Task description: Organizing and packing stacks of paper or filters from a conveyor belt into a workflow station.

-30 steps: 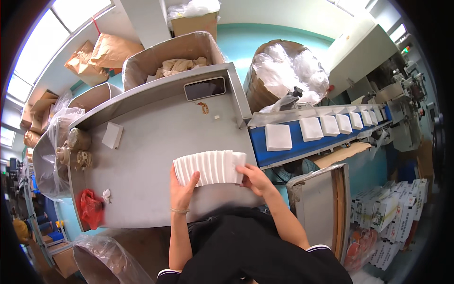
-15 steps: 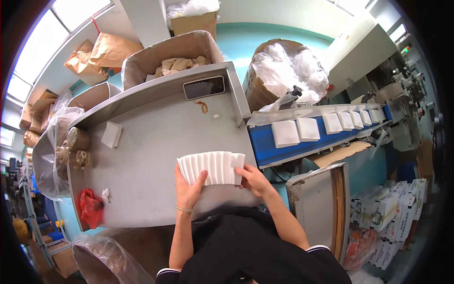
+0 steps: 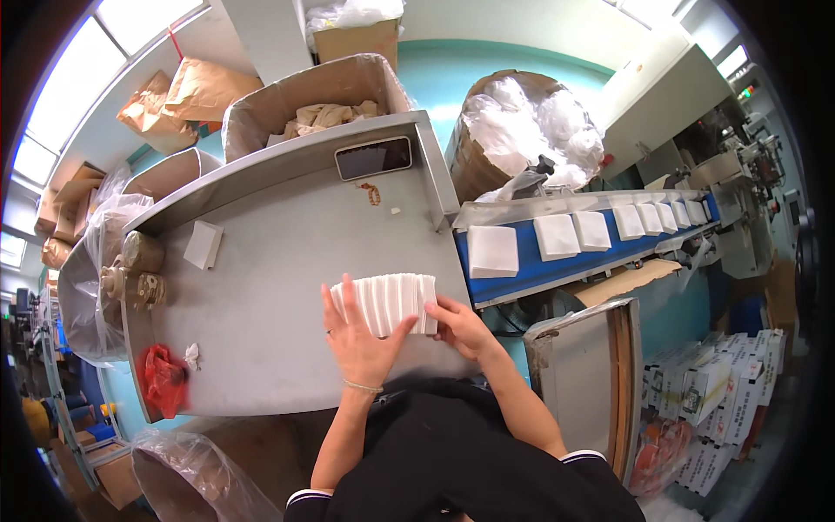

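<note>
A row of folded white napkins [image 3: 391, 300] stands on edge on the grey metal table, close to its front right part. My left hand [image 3: 361, 339] lies against the row's left end and near side, fingers stretched and spread, thumb pointing right. At the row's right end, my right hand [image 3: 461, 329] grips the last napkins, thumb on the near side; some of its fingertips are hidden. Just right of the table, several white napkin stacks [image 3: 493, 252] lie on a blue conveyor belt [image 3: 522, 283].
On the metal table [image 3: 270, 348] are a phone [image 3: 374, 159], a beaded bracelet [image 3: 372, 194], a single white napkin [image 3: 203, 244] and a red plastic bag [image 3: 163, 381]. Raised edges bound its far and left sides. Beyond stand a cardboard box [image 3: 248, 117] and a bin of clear plastic [image 3: 522, 130].
My left hand has loosened and spread its fingers over the row's left end. The row looks pressed shorter. Stacks on the belt have moved left toward the table.
</note>
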Demonstrator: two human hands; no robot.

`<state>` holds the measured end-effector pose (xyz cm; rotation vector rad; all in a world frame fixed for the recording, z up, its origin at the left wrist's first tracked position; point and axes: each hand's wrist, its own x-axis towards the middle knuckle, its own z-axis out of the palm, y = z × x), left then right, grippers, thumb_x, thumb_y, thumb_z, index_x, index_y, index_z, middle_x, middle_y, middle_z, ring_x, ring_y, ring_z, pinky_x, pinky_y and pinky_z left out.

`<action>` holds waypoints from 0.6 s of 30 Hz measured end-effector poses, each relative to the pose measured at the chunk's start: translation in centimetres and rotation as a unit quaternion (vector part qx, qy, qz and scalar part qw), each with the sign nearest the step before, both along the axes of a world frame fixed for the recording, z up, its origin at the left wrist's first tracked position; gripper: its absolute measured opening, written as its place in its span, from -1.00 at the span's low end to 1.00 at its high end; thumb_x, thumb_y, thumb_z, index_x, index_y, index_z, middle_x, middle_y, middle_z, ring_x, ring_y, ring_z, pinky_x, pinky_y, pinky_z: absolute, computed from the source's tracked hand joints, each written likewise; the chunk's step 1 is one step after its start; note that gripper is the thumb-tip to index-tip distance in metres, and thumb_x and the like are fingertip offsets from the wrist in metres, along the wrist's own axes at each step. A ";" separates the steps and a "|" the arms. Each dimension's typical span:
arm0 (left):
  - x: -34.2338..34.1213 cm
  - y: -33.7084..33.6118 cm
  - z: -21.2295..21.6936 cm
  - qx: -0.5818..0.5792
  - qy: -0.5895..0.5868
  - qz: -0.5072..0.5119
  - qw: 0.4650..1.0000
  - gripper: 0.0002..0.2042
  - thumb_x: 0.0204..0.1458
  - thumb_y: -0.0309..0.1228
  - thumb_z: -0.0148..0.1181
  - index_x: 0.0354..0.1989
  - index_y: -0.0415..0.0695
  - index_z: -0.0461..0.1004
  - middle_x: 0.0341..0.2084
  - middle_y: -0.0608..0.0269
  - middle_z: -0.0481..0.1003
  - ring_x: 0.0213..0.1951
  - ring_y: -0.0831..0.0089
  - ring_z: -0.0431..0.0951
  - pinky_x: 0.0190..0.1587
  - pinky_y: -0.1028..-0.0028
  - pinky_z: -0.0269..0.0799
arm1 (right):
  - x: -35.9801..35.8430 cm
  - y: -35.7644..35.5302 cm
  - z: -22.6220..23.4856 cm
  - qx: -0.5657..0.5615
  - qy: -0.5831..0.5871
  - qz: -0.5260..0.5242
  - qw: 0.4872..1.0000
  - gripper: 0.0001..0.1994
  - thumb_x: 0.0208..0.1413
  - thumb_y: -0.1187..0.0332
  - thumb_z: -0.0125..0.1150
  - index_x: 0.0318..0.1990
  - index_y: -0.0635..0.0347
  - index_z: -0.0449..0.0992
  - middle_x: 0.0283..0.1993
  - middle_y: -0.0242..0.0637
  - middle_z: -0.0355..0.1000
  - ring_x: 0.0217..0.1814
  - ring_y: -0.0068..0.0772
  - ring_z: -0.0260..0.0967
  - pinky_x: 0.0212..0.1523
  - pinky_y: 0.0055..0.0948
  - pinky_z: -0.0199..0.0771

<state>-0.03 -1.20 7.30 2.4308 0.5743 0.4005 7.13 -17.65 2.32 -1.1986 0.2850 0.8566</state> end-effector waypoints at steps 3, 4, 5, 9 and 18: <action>0.1 -0.6 0.1 0.038 0.047 -0.009 0.998 0.00 -0.25 0.02 0.45 0.39 0.03 0.02 0.33 -0.22 -0.04 0.32 -0.19 0.01 0.17 -0.08 0.14 | -0.5 -0.8 -0.6 0.000 0.058 0.065 0.996 -0.72 0.15 0.35 0.20 -0.03 0.28 0.45 -0.29 -0.39 0.45 -0.42 -0.63 0.33 -0.38 -0.61 0.34; 0.1 -0.6 -0.2 0.051 0.064 -0.015 0.997 -0.02 -0.26 0.02 0.45 0.38 0.08 0.05 0.34 -0.21 -0.05 0.31 -0.21 0.02 0.16 -0.08 0.14 | -0.5 -0.8 -1.4 0.001 0.058 0.068 0.996 -0.72 0.15 0.35 0.20 -0.03 0.28 0.45 -0.29 -0.39 0.45 -0.42 -0.63 0.33 -0.38 -0.61 0.34; 0.2 -0.5 -0.7 0.051 0.064 -0.016 0.997 -0.02 -0.26 0.02 0.45 0.38 0.08 0.05 0.34 -0.21 -0.05 0.31 -0.21 0.02 0.16 -0.08 0.14 | -0.5 -0.7 -2.2 -0.021 0.000 0.005 1.000 -0.74 0.15 0.38 0.19 -0.04 0.27 0.45 -0.27 -0.38 0.45 -0.39 -0.60 0.36 -0.36 -0.60 0.36; 0.4 0.0 -1.5 0.039 0.024 -0.013 0.999 -0.09 -0.24 -0.05 0.45 0.34 0.03 0.12 0.33 -0.23 -0.05 0.29 -0.22 0.06 0.18 -0.02 0.17 | 0.9 -1.1 -2.5 -0.001 0.004 -0.229 0.973 -0.71 0.23 0.28 0.13 0.01 0.25 0.38 -0.18 -0.29 0.48 -0.31 -0.48 0.42 -0.28 -0.53 0.45; 0.7 -1.1 -1.9 -0.017 -0.029 -0.092 0.995 -0.18 -0.18 -0.18 0.43 0.30 -0.09 0.18 0.32 -0.26 -0.04 0.29 -0.22 0.06 0.21 0.02 0.16 | -0.6 1.9 -1.0 -0.053 -0.188 -0.028 0.980 -0.59 0.25 0.16 0.13 0.12 0.25 0.36 -0.11 -0.31 0.46 -0.15 -0.53 0.39 -0.10 -0.45 0.41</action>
